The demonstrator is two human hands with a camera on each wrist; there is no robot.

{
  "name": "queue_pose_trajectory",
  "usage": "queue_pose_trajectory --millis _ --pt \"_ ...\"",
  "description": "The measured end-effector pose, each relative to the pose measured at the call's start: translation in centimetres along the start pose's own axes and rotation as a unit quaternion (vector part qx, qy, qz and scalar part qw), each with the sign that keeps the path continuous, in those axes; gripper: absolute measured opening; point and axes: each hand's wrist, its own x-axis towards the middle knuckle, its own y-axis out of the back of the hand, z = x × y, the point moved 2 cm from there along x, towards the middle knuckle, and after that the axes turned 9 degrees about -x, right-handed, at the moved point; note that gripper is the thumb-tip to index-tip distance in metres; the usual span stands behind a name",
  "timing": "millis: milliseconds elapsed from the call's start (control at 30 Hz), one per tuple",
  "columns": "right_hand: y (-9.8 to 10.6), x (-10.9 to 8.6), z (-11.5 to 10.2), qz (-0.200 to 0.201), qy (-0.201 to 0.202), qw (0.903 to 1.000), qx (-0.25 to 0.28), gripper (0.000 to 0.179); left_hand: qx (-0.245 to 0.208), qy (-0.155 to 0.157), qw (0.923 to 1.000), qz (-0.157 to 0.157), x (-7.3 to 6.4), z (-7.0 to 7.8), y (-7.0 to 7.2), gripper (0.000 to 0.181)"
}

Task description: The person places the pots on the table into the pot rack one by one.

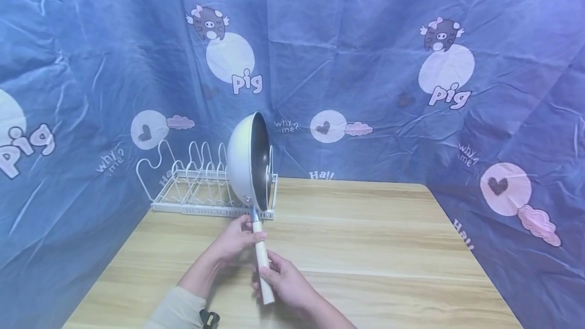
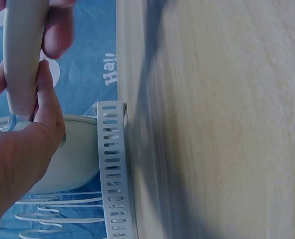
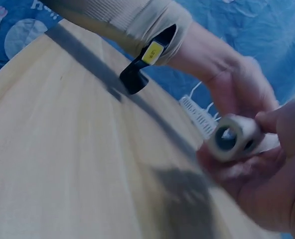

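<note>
A frying pan (image 1: 239,159), white outside and dark inside, stands on its side at the right end of a white wire rack (image 1: 205,210). Its pale handle (image 1: 263,263) points toward me. Near the pan end of that handle, my left hand (image 1: 235,240) pinches it between thumb and fingers. My right hand (image 1: 288,281) grips the handle nearer its free end. From the right wrist, the hollow end of the handle (image 3: 232,139) shows between thumb and fingers. In the left wrist view, the pan's white side (image 2: 73,154) is beside the rack's slotted rail (image 2: 115,174).
The rack's several wire dividers (image 1: 194,159) rise to the left of the pan. Beneath everything is a wooden table (image 1: 365,237). A blue printed cloth (image 1: 365,65) hangs behind and at both sides. A black strap (image 3: 142,64) is on the left wrist.
</note>
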Motion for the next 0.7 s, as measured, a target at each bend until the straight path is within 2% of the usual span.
queue_pose_trajectory --millis 100,167,400,600,700 --pt "0.2 -0.7 -0.6 0.029 -0.020 0.9943 -0.101 0.064 -0.007 0.011 0.9999 0.001 0.0 -0.1 -0.1 0.056" --pt "0.3 -1.0 -0.9 0.032 -0.024 0.9886 -0.145 0.071 -0.008 0.018 0.9998 0.007 0.0 -0.2 -0.2 0.057" --pt "0.5 -0.7 -0.4 0.033 -0.043 0.9831 -0.175 0.072 0.007 0.019 0.9989 0.042 0.4 -0.9 -0.2 0.066" --pt "0.3 0.0 0.7 0.043 -0.044 0.9804 -0.187 0.072 0.005 0.030 0.9973 0.066 0.6 -1.6 -0.4 0.063" --pt "0.2 0.2 0.9 0.057 -0.043 0.9726 -0.221 0.071 0.012 0.032 0.9971 0.068 0.7 -1.7 -0.6 0.062"
